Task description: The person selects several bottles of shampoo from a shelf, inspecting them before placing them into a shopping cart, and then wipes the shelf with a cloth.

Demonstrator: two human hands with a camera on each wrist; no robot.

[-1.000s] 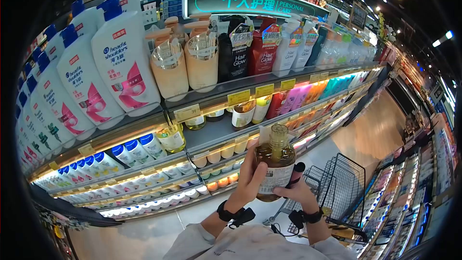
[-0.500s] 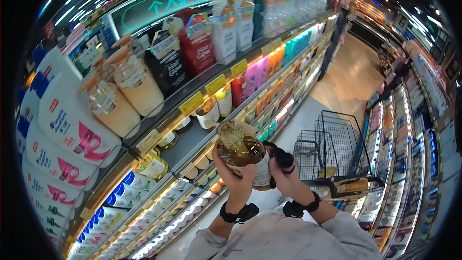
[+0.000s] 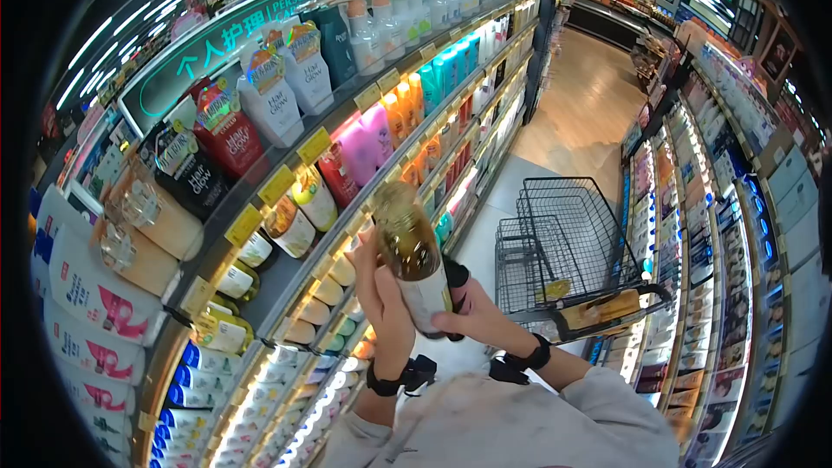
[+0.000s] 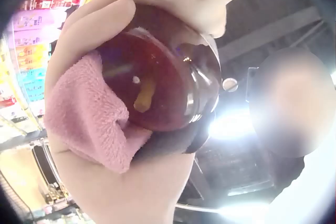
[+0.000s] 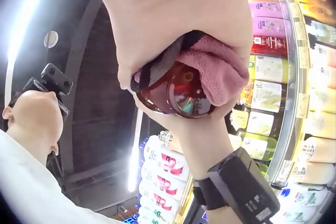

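A pump bottle of amber-brown liquid, with a pale label and a clear cap over its top, is tilted in front of the person in the head view. The left hand grips its left side. On the other side the right hand holds it, thumb on the label. A pink cloth with a dark grey side is bunched in the right hand against the bottle. Both wrist views look up at the bottle's rounded reddish-brown base, partly covered by the cloth and fingers.
Shelves of shampoo run along the left, with yellow price tags on their edges. White pump bottles stand at the near left. A black wire shopping cart with a few items is in the aisle, and another shelf row lines the right.
The head view has swung right along the aisle, so the shelf slid left. The bottle went from upright to tilted, its neck leaning left. Both hands kept hold of it.
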